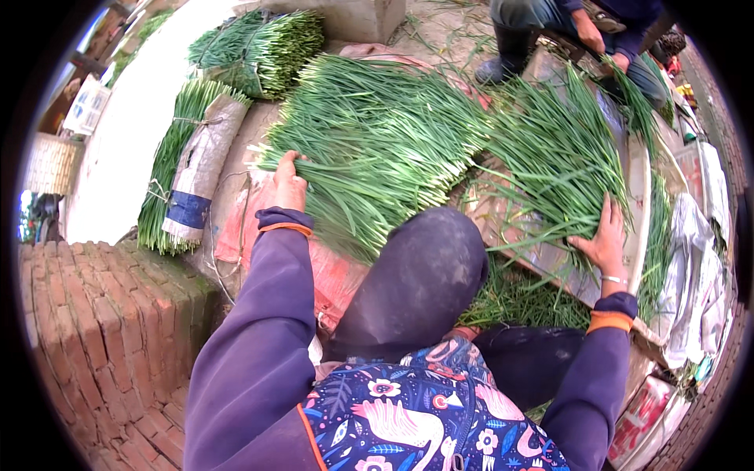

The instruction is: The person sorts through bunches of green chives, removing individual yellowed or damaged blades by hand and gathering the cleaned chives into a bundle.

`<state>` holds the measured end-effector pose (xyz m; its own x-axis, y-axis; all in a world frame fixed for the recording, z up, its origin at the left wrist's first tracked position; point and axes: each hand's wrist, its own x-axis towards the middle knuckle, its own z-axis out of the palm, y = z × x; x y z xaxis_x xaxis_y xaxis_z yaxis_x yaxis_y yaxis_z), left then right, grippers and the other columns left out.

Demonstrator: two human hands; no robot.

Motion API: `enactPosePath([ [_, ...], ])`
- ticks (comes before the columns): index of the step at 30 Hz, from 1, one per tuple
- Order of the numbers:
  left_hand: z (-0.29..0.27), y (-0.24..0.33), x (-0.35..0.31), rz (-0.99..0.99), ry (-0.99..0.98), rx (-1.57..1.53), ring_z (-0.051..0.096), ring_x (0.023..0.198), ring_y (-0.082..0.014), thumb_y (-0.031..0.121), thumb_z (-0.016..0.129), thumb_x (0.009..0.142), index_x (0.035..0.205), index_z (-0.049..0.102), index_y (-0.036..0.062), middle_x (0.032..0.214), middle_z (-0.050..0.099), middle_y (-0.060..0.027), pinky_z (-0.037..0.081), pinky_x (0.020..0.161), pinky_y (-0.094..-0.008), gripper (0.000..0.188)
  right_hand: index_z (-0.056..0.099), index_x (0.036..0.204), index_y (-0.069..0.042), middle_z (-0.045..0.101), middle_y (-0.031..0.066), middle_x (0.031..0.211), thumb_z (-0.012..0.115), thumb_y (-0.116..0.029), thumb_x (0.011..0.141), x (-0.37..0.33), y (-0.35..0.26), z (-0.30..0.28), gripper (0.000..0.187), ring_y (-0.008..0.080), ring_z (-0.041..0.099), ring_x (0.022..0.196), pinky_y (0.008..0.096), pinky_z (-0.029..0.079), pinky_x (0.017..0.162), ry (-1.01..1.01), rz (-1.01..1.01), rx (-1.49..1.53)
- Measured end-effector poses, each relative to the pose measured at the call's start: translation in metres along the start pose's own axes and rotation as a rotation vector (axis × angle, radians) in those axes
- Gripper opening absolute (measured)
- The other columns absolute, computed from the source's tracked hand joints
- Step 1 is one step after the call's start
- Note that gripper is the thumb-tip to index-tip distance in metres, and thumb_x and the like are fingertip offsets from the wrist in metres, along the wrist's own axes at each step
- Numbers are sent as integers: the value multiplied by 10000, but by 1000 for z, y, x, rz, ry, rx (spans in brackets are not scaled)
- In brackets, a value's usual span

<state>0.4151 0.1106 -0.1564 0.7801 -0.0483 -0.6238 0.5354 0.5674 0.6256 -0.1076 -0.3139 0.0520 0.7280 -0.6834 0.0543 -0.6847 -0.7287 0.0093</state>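
Observation:
A wide pile of garlic chives (377,129), long green leaves with pale cut ends, lies in front of me on pinkish-red sacking (338,275). At its left edge my left hand (290,187) is closed round some of the chives; leaves beside it are smeared by motion. On a low board (561,271) to the right rests a second heap of garlic chives (550,149). My right hand (606,242) touches the near right side of that heap, thumb and fingers apart. Its fingers' undersides are hidden.
Tied chive bundles (259,51) lie at the far left, one partly wrapped in a grey-and-blue sheet (200,169). A brick wall (102,306) stands left. Across from me sits another person (589,31) with chives in hand. Loose greens (522,298) lie under the board; plastic bags (687,267) sit right.

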Motion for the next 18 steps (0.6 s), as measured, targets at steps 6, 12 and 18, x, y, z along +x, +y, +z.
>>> enactPosePath([
  [6, 2, -21, 71, 46, 213, 87, 618, 607, -286, -90, 655, 689, 941, 564, -58, 856, 615, -170, 549, 506, -403, 270, 159, 1513, -147, 285, 237, 1476, 851, -441, 515, 6, -1, 6, 1249, 416, 288, 1349, 492, 252, 1110, -17, 6, -14],
  [12, 76, -26, 82, 116, 188, 355, 629, 737, -249, -35, 726, 648, 974, 598, -105, 949, 642, -153, 545, 604, -362, 358, 201, 1503, -114, 283, 252, 1472, 781, -588, 552, 0, 4, -3, 1210, 431, 279, 1349, 509, 254, 1098, -7, 16, -43],
  [18, 13, 75, 201, 208, 297, 365, 604, 941, -236, 126, 820, 637, 1127, 564, -80, 1125, 622, -151, 485, 865, -363, 590, 204, 1500, -105, 286, 247, 1470, 824, -463, 541, 30, -28, 16, 1197, 427, 274, 1350, 495, 239, 1114, -18, -64, 116],
])
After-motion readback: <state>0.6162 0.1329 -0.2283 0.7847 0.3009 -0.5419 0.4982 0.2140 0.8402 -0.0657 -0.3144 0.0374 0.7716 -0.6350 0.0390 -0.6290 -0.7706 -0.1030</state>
